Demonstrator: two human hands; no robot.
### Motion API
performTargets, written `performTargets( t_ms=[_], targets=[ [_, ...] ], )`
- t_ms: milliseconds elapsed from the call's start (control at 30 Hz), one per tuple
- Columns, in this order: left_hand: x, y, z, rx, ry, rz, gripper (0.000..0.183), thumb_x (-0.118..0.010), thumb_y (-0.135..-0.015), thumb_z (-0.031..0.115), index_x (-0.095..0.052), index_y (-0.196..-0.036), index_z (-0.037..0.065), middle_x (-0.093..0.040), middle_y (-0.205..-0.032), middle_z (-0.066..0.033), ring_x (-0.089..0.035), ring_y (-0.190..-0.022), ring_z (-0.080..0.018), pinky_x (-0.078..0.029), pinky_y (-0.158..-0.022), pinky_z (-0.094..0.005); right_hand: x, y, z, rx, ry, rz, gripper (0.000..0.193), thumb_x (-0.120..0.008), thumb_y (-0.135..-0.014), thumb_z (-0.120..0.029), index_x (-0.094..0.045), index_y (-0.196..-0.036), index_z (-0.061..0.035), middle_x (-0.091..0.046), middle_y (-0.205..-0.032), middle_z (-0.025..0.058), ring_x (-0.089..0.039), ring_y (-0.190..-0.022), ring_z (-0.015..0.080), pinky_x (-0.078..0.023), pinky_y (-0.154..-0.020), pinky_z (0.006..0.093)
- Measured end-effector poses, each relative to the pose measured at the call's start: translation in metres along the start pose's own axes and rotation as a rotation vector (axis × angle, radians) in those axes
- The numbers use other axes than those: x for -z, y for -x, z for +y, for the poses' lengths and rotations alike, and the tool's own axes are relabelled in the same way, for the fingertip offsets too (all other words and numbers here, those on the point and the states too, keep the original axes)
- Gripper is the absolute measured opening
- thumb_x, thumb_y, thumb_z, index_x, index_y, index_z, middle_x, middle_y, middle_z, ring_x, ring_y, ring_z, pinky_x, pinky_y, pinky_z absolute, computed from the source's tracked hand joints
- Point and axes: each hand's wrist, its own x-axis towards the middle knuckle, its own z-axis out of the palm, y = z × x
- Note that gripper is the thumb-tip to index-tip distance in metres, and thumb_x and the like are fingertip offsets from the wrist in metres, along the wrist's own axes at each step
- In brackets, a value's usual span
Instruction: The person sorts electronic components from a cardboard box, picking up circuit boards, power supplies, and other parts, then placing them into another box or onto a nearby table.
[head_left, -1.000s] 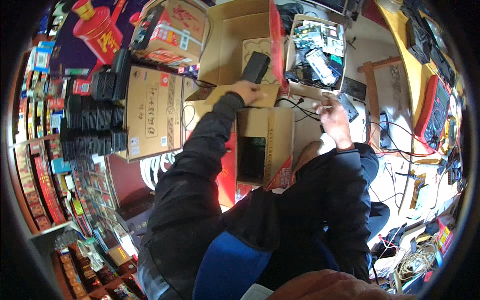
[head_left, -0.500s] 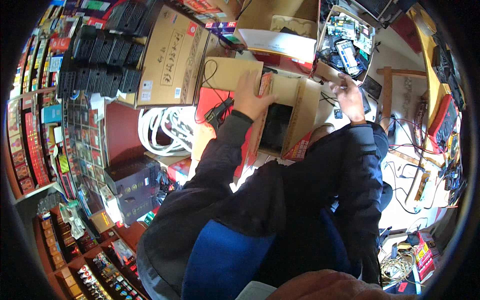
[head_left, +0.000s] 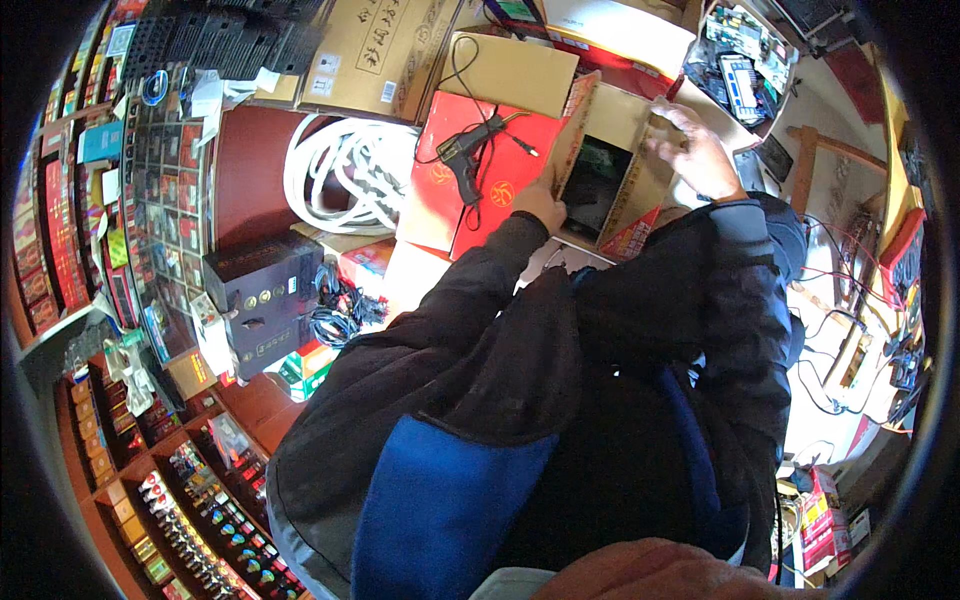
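A cardboard box (head_left: pixel 652 172) stands open in front of me, with a dark flat thing (head_left: pixel 598 185) inside that I cannot identify. My left hand (head_left: pixel 541 203) is at the near left corner, its fingers curled onto the box's edge. Over the right flap is my right hand (head_left: pixel 700 150), fingers apart and bent, the tips at the cardboard. Left of the box, a black pistol-shaped tool (head_left: pixel 466 152) with a thin metal tip and a cord lies on a red box (head_left: pixel 520 145).
White coiled hose (head_left: pixel 345 175) lies to the left, near a dark box (head_left: pixel 265 305) and tangled cables (head_left: pixel 340 310). A bin of circuit boards (head_left: pixel 745 60) stands at the far right. Larger cartons (head_left: pixel 375 50) are at the back. Shelves of small goods (head_left: pixel 190 490) fill the lower left.
My left hand has come down from the box's left flap to its near left corner and its fingers have curled. The right hand stays by the right flap. The whole view has shifted.
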Motion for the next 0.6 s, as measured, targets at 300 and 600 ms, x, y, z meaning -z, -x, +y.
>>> performTargets(
  t_ms=[300,600],
  targets=[
    [-0.007,-0.002,0.004,-0.019,0.069,0.107,0.058,-0.060,-0.078,0.017,-0.054,-0.135,0.005,-0.068,-0.108,-0.0305,-0.064,-0.104,-0.0485,-0.052,-0.089,-0.0538,0.020,-0.013,0.003,-0.228,-0.255,0.303,0.052,-0.072,-0.090,-0.021,-0.058,-0.137,-0.0018,-0.065,-0.125,0.0240,-0.065,-0.117,0.0338,-0.049,-0.102,0.0396],
    [0.006,-0.003,0.002,-0.074,-0.040,0.060,0.070,-0.062,-0.078,0.017,-0.048,-0.147,0.009,-0.067,-0.117,-0.0302,-0.064,-0.107,-0.0484,-0.051,-0.093,-0.0531,0.021,-0.046,-0.025,-0.019,-0.082,0.648,0.050,-0.068,-0.080,-0.010,-0.061,-0.128,-0.0003,-0.063,-0.122,0.0260,-0.061,-0.116,0.0422,-0.049,-0.103,0.0452]
  ],
)
